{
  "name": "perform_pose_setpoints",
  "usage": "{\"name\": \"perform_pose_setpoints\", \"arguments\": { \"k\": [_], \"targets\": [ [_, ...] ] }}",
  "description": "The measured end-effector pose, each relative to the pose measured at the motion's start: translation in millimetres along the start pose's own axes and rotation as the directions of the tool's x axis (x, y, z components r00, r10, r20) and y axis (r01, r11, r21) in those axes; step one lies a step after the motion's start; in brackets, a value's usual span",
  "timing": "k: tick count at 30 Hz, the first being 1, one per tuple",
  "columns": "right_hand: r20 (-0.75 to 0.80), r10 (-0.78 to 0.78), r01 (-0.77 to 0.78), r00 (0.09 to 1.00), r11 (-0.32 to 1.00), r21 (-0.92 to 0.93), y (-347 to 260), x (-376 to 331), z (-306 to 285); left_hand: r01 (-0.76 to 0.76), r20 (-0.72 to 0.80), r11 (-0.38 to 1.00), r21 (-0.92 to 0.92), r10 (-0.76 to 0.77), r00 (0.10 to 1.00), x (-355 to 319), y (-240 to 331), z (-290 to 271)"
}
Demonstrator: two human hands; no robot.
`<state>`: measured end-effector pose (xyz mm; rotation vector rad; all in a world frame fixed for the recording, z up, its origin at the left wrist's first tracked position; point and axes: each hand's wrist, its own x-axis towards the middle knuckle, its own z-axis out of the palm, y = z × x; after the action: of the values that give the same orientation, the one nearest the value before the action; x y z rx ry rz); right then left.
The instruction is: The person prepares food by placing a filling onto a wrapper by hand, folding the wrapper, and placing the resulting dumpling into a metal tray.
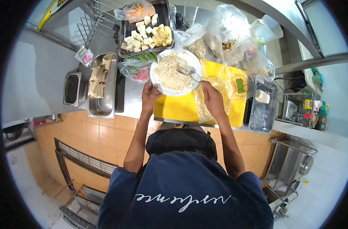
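A white plate (197, 63) heaped with crumbly, pale food (170, 72) stands partly over a yellow cutting board (178, 108). My left hand (150, 93) grips the plate's near left rim. On the other side, my right hand (212, 95) pinches the handle of a metal spoon (183, 71), whose bowl rests in the crumbly food. A crumpled clear plastic bag (212, 105) lies on the board beside my right hand. Left of the plate is a plastic bag of green leaves and red pieces (137, 68).
Behind the plate, a dark tray (124, 30) holds pale cubes and yellow pieces. To the left are a steel pan (101, 105) with folded brown paper and a small dark-filled container (71, 89). At right stand a metal tray (262, 114) and a stuffed plastic bag (229, 28).
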<state>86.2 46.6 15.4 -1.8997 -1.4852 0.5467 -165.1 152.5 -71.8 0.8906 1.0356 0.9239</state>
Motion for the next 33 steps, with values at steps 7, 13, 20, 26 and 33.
{"name": "perform_pose_setpoints", "arguments": {
  "k": [7,13,20,26,33],
  "targets": [
    [0.056,-0.075,0.079,0.996,0.995,-0.062,4.3,-17.2,-4.8,0.044,-0.054,0.999,-0.016,-0.045,0.998,-5.2,1.4,8.3],
    [-0.034,-0.125,0.124,0.992,0.992,-0.006,0.5,3.6,-13.3,0.097,-0.089,0.994,0.05,-0.092,0.992,-20.8,-2.2,14.0],
    [0.11,-0.338,0.355,0.935,0.91,-0.213,-22.8,39.5,9.9,0.103,-0.096,0.99,0.099,-0.094,0.991,-35.9,3.3,7.8],
    [0.168,-0.348,0.381,0.922,0.893,-0.24,-0.1,32.4,-4.5,0.063,-0.08,0.983,0.171,-0.05,0.996,-38.8,0.9,-3.9],
    [-0.03,-0.244,0.239,0.969,0.964,-0.119,10.8,51.9,-17.0,0.049,-0.051,0.983,0.175,-0.04,0.998,-35.8,6.7,-5.0]
  ]
}}
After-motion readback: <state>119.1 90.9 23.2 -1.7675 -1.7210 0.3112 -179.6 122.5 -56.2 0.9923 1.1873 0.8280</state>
